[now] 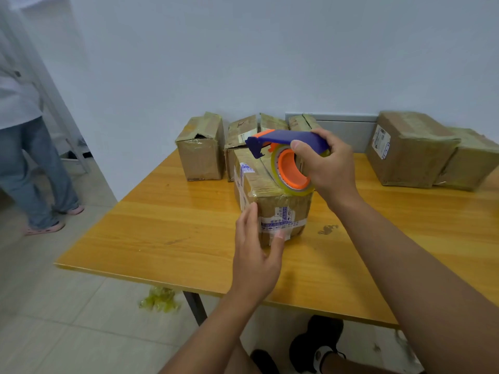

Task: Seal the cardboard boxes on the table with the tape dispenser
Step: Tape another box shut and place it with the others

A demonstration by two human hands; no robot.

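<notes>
Right hand [328, 168] grips the blue-and-orange tape dispenser [286, 155] by its handle, fingers curled round it, roll resting on the top near edge of the front box [272, 201]. Left hand [256, 249] is open, fingers straight, pressing the near face of the same box just below the dispenser, apparently smoothing a tape end. Risk: if the left hand eases off while the right pulls the dispenser away across the top, the light box could slide or tip on the glossy counter [162, 228], and the strip could wrinkle or lift. A tilted roll might run the tape off the flap seam. Beyond the right hand stand more boxes: one with a gaping flap [201, 155] to the far left, several crowded behind the dispenser, and two [410, 149] off to the right. Hard to tell: whether clear tape is laid along the top seam, since old tape glares; the cutter blade; the boxes behind the dispenser. A wad of used tape [159, 299] lies on the floor below the counter edge.
</notes>
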